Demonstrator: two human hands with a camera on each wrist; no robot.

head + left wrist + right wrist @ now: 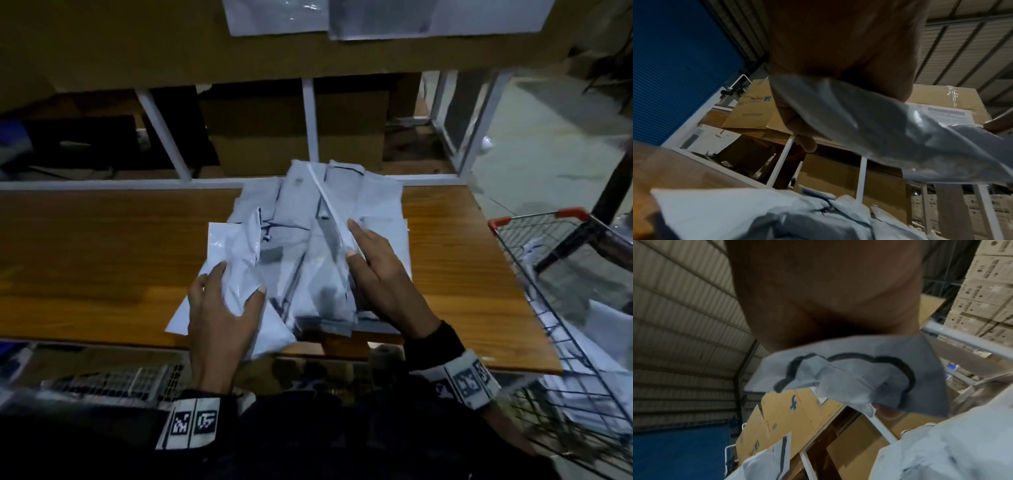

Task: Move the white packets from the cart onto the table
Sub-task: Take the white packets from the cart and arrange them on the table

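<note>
hands: left hand [222, 308] and right hand [380, 274] grip the white packets [318, 240] from both sides, keeping the floppy bundle together
spot: over the desk [102, 257], cart [561, 308] just right

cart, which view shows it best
The head view. The cart stands at the right end of the table, with its red-capped handle, wire side and white packets still inside all visible. The left wrist view shows no cart; the right wrist view shows only a grey bar that may or may not belong to it.
</note>
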